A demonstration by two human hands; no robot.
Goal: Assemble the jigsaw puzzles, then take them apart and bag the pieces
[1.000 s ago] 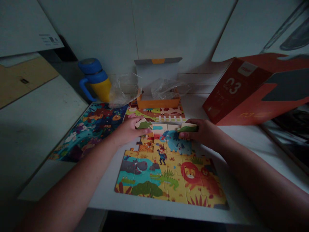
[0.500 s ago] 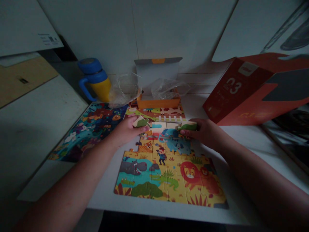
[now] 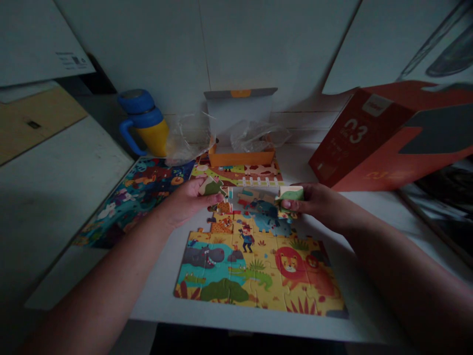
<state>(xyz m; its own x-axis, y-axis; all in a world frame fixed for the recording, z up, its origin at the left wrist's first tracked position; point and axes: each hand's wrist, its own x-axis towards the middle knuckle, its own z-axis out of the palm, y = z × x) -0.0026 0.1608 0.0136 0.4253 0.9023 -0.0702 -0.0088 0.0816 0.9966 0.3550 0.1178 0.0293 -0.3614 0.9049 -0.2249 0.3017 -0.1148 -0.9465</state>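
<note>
A colourful animal jigsaw puzzle (image 3: 254, 268) lies on the white table (image 3: 373, 207) in front of me, with a lion, a hippo and a crocodile on it. My left hand (image 3: 188, 199) pinches the left end of a joined strip of puzzle pieces (image 3: 253, 197). My right hand (image 3: 314, 199) pinches the right end of the same strip. The strip is raised a little above the puzzle's far edge.
A dark blue puzzle (image 3: 136, 197) lies to the left, a farm puzzle (image 3: 240, 172) behind. At the back stand a blue and yellow bottle (image 3: 146, 123), an open orange box (image 3: 240, 130) and crumpled plastic bags (image 3: 185, 140). A large red box (image 3: 384, 138) leans at the right.
Both hands have lifted the strip of joined pieces up off the puzzle's far edge and tilted it toward me. The rest of the puzzle has stayed in place.
</note>
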